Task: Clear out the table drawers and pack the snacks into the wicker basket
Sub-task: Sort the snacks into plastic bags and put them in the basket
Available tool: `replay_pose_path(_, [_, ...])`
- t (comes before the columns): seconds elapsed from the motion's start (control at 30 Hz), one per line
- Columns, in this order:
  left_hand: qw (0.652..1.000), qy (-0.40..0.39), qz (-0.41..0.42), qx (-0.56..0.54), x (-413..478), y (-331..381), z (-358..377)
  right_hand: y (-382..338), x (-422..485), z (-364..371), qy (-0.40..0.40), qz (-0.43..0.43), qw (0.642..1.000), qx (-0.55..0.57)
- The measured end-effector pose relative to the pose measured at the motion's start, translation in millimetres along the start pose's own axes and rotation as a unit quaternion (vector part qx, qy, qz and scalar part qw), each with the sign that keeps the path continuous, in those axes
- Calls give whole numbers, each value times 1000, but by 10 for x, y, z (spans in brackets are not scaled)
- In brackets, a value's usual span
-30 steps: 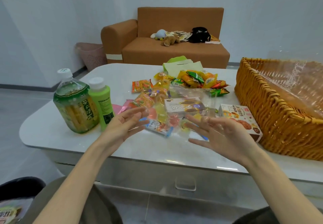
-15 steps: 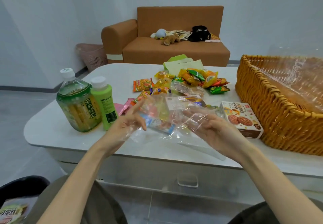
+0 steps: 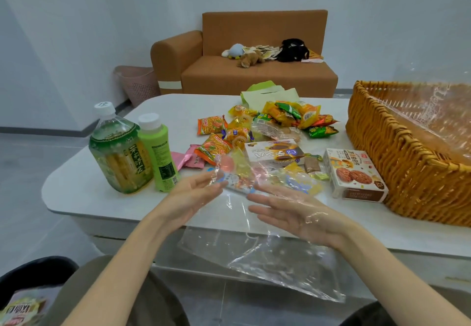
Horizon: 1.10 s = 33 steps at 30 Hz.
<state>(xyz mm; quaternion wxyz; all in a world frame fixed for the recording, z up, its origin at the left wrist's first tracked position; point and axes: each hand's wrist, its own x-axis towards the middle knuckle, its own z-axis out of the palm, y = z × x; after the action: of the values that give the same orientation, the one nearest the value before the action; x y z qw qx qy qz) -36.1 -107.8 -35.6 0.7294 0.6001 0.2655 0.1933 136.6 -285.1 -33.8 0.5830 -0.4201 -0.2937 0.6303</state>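
Clear plastic bag [image 3: 267, 259] of sweets lies draped across the right hand [image 3: 293, 213], its filled end touching the left hand [image 3: 193, 195] at the fingertips; all fingers straight. Wicker basket [image 3: 407, 173] at two o'clock.

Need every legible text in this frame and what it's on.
"C2": on the flat cream-and-brown box.
Tea bottle label: big Chinese characters, too blurred to read surely.
Cookie box, green bottle, orange snack packets: print too small or blurred.
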Motion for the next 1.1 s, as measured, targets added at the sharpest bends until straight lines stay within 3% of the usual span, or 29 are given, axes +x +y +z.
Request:
replay_pose_path(0.13, [999, -16, -9, -35, 29, -64, 88, 109, 91, -1, -21, 63, 998, 0])
replay_pose_path(0.23, [998, -36, -24, -50, 31, -54, 137, 147, 112, -21, -25, 65, 997, -32])
replay_pose_path(0.47, [998, -37, 20, 50, 31, -62, 239, 175, 133, 62, -83, 83, 992, -53])
replay_pose_path(0.57, [995, -11, 62, 75, 24, -80, 256, 166, 125, 137, -47, 78, 990, -110])
replay_pose_path(0.7, [996, 36, 77, 11, 25, -50, 213, 165, 142, 133, 98, 21, 983, -151])
replay_pose_path(0.77, [997, 36, 66, -16, 10, -31, 205, 168, 137, 146, 122, 8, 979, -165])
replay_pose_path(1.1, [996, 23, 62, 54, -80, 0, 196, 211, 203, 295, 44, 9, 976, -212])
